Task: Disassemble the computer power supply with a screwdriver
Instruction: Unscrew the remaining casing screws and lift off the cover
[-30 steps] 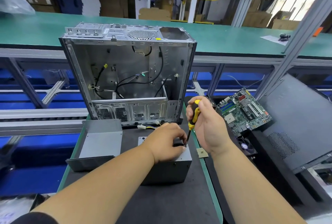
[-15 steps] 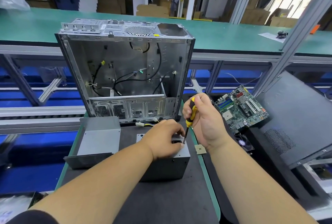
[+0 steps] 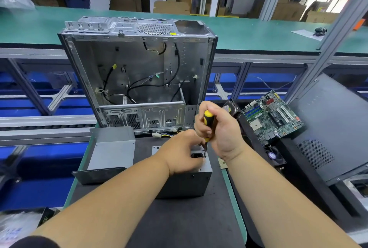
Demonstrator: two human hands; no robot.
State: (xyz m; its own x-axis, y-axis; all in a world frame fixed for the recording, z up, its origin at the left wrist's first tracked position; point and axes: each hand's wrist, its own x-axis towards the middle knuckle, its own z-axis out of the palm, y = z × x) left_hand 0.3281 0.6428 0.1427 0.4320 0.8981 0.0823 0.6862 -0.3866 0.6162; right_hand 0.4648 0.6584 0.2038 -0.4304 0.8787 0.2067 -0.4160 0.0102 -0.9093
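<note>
Grey metal power supply (image 3: 185,183) on the dark desk (image 3: 179,224) before the open computer case (image 3: 137,72), left hand (image 3: 184,155) curled over its top, right hand (image 3: 218,128) gripping the yellow-black screwdriver (image 3: 208,126), tip down at its top edge.

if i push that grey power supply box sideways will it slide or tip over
The power supply would probably slide rather than tip: it looks squat and sits flat on the dark mat. Its sheet-metal shell suggests it is stiff and fairly heavy for its size. The left hand resting on top, beside the screwdriver, likely steadies it.
</note>
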